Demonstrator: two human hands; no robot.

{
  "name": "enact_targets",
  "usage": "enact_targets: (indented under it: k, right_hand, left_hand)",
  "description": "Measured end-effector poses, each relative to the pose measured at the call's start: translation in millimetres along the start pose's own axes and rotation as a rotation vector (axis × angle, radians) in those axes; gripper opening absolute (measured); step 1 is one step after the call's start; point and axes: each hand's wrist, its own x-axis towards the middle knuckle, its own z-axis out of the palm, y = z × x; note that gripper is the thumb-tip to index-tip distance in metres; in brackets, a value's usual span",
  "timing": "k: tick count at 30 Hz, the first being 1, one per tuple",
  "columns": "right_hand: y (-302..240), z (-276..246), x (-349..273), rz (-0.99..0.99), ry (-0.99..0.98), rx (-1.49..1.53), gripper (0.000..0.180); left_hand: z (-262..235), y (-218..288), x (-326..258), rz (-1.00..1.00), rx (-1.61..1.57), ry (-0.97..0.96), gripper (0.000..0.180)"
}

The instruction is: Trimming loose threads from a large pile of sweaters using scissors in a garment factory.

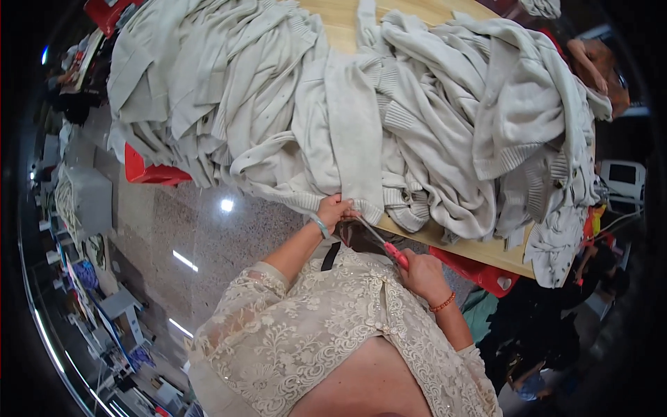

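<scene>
Beside the table's near edge, my left hand [337,210] pinches the ribbed cuff of a pale grey knitted sleeve [356,139]. The sleeve hangs toward me from the heap. In my right hand [425,276] is a pair of scissors [375,235] with a pinkish red handle, its thin metal blades pointing up and left. Their tip lies right by the cuff and my left fingertips; whether the blades are parted is too small to tell. My right fingers wrap round the handle and hide part of it.
Heaped pale knitted garments [271,76] cover much of the wooden table [340,26], with another large pile [445,132] on the right. Red plastic stools or bins [479,272] show under the table. A grey bin [90,198] stands left on the speckled floor. Other people sit at the right.
</scene>
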Motion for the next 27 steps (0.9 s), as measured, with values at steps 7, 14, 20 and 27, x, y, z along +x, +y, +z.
enact_targets:
  k: [7, 14, 20, 27]
  right_hand:
    - [19.3, 2.4, 8.6, 0.021, 0.156, 0.065, 0.024]
    - [15.7, -13.3, 14.5, -0.091, 0.201, 0.091, 0.030]
    - [17.3, 2.5, 12.7, -0.136, 0.201, 0.098, 0.026]
    - [11.5, 15.4, 14.6, -0.160, 0.248, 0.145, 0.035]
  left_hand:
    - [-38.8, -7.6, -18.5, 0.473, 0.025, 0.645, 0.018]
    - [-130.5, 6.7, -1.0, 0.633, 0.019, 1.094, 0.032]
    - [-149.3, 21.7, -14.3, 0.595, -0.380, 0.768, 0.018]
    - [-111.3, 32.8, -48.2, 0.825, 0.542, 1.097, 0.019]
